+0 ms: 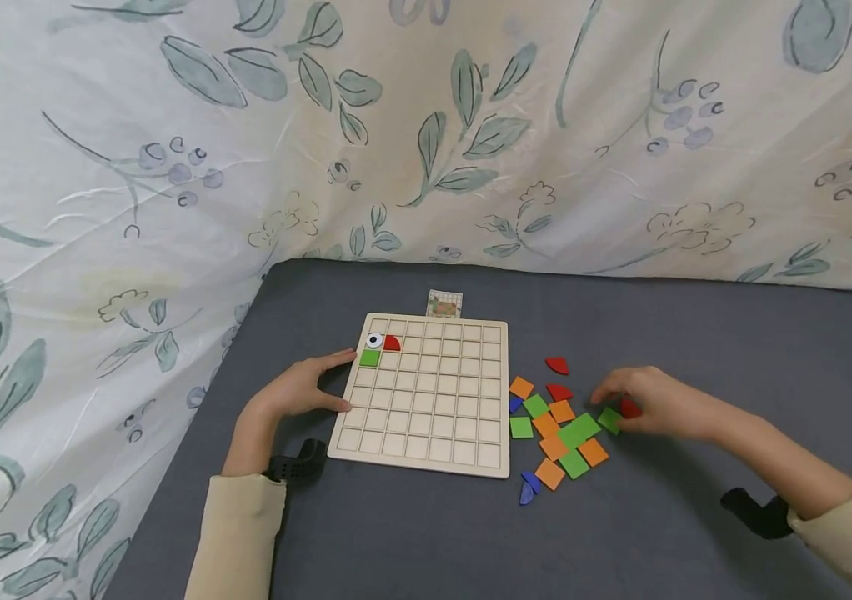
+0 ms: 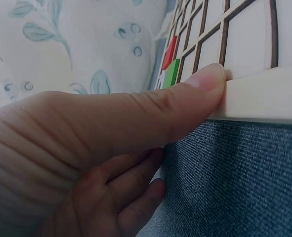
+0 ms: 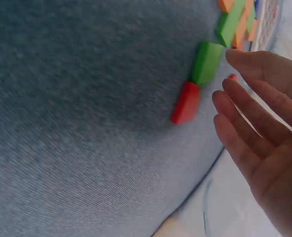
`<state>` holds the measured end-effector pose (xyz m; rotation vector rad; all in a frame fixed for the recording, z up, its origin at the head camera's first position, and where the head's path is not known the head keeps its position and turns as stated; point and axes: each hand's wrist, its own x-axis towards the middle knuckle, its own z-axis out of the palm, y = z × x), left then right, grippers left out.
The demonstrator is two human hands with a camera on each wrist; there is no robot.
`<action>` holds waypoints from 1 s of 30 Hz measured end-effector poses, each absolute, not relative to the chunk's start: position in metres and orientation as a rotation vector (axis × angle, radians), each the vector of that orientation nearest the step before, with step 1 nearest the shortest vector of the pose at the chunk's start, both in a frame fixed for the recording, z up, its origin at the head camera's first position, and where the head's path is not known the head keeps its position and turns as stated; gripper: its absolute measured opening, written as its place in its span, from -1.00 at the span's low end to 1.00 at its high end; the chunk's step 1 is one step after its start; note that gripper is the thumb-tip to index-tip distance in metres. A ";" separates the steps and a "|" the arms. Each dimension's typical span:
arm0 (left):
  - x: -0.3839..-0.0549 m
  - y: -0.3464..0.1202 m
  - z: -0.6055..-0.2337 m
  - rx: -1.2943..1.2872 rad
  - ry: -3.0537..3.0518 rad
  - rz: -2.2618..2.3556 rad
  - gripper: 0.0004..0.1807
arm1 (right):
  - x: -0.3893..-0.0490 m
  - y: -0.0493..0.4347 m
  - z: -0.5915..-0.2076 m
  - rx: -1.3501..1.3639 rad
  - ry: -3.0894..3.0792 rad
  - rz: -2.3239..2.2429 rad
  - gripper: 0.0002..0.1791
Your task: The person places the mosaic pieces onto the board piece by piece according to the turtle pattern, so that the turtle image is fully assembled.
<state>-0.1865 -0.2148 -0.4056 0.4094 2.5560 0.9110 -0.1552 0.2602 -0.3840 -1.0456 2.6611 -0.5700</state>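
A wooden grid board [image 1: 423,402] lies on the dark cloth. In its upper left cells sit a round eye piece [image 1: 374,340], a red quarter-circle [image 1: 392,342] and a green square [image 1: 369,358]. My left hand [image 1: 298,390] touches the board's left edge with thumb and fingertips spread apart; the left wrist view shows the thumb [image 2: 185,101] against the rim. On the right, my right hand [image 1: 654,406] hovers by a green square tile [image 3: 206,62] and a red piece [image 3: 186,103]. Its fingers are loosely bent, with nothing between them in the right wrist view.
Right of the board lies a loose pile of orange tiles [image 1: 549,475], green tiles [image 1: 574,463] and blue pieces [image 1: 527,493]. Two red pieces [image 1: 557,365] lie behind it. A small picture card [image 1: 444,303] touches the board's far edge. A patterned curtain [image 1: 471,133] hangs behind.
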 end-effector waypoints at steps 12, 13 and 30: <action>-0.188 -0.214 -0.407 0.373 2.571 0.870 -0.06 | -0.150 0.262 -0.393 -1.072 2.638 -0.521 -0.59; -0.188 -0.214 -0.407 0.372 2.569 0.871 -0.06 | -0.149 0.262 -0.394 -1.080 2.638 -0.523 -0.60; -0.187 -0.215 -0.405 0.382 2.578 0.860 -0.07 | -0.152 0.263 -0.394 -1.087 2.669 -0.466 -0.74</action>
